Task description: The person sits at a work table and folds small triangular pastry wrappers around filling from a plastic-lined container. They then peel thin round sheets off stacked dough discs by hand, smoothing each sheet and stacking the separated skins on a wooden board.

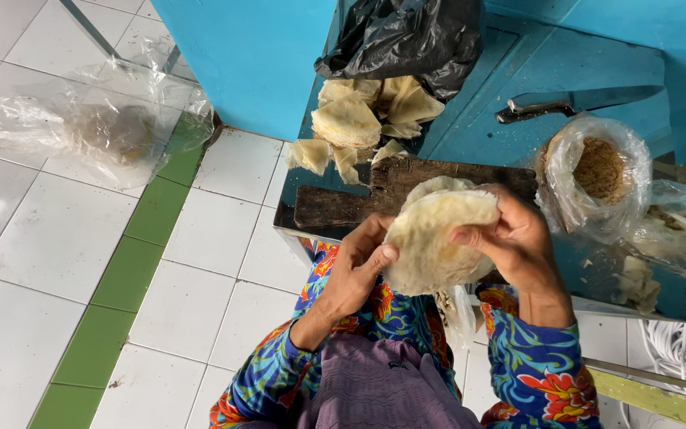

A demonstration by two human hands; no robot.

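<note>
Where both hands grip flatbread (437,242), black bag (406,36) of flatbread pieces (359,119).

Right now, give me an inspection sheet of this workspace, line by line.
Surface: blue table with a dark worn wooden board at its near edge.
Job's things: stack of pale round flat sheets held in the air over the board by both hands.
Clutter: black bag spilling folded pale sheets; knife; clear bag of brown contents; further clear bags at right.
Grippers: left hand pinches the stack's left edge; right hand grips its right side.
Cables: white coiled cord at lower right.
Surroundings: white tiled floor with a green strip; crumpled clear plastic bag on the floor.
</note>
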